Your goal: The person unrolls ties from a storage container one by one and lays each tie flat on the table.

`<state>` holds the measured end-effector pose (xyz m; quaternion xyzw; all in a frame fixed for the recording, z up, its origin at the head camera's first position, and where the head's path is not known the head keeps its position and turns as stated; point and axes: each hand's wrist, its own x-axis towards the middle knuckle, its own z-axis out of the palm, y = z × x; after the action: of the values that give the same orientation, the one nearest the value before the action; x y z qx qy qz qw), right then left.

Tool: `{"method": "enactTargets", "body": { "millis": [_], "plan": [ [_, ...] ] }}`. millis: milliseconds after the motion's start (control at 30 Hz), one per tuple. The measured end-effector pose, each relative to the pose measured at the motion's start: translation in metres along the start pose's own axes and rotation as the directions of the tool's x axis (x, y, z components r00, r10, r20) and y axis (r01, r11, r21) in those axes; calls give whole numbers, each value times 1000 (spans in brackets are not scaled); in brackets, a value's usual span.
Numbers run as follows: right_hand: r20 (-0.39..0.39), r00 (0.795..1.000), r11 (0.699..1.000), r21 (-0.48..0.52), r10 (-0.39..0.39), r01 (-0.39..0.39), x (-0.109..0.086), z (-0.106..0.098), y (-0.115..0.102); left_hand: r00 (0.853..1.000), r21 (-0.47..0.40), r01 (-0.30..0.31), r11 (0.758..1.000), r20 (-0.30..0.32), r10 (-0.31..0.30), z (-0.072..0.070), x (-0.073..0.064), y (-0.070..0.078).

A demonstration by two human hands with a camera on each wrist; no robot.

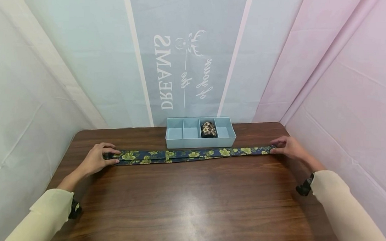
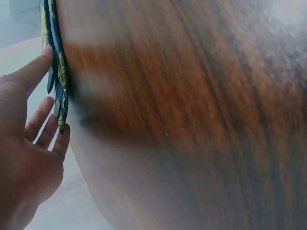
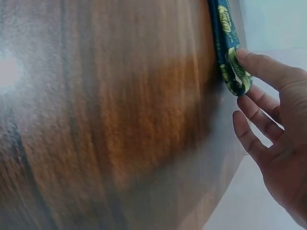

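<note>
A navy necktie (image 1: 193,154) with green-yellow flowers lies folded lengthwise across the wooden table, its layers overlapping and a small loop band showing left of the middle. At its left end, where the tips show, my left hand (image 1: 97,159) holds it between thumb and fingers; the left wrist view shows the thumb (image 2: 34,71) against the layered fabric. My right hand (image 1: 288,147) pinches the opposite end. There the right wrist view shows the tie's rounded fold (image 3: 236,76) between thumb and fingers.
Behind the tie stands a light blue tray (image 1: 200,143) with several compartments. A rolled black floral cloth, perhaps another tie (image 1: 208,130), sits in one of them. Fabric curtains (image 1: 196,14) enclose the back and sides of the brown table (image 1: 145,204).
</note>
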<state>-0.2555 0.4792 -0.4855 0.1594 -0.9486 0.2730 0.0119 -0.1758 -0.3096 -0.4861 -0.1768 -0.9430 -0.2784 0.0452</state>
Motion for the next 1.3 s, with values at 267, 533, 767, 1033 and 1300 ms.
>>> {"method": "enactTargets", "body": {
  "millis": [267,533,767,1033,1300],
  "plan": [
    [-5,999,999,-30,-38,38,6,-12,-6,1000,-1,23,1000,-7,-23,-4,6,5],
    [19,1000,999,-26,-24,24,21,-21,-21,999,4,-27,1000,-34,27,-4,23,20],
    [51,998,999,-29,-39,40,33,-25,-44,1000,-20,-10,1000,8,10,0,41,38],
    [59,992,990,-70,-115,119,49,-24,-65,998,-7,3,1000,56,-3,6,65,55],
    [83,984,983,-82,-159,166,63,-19,-94,998,0,-11,1000,57,11,17,86,76]
  ]
}}
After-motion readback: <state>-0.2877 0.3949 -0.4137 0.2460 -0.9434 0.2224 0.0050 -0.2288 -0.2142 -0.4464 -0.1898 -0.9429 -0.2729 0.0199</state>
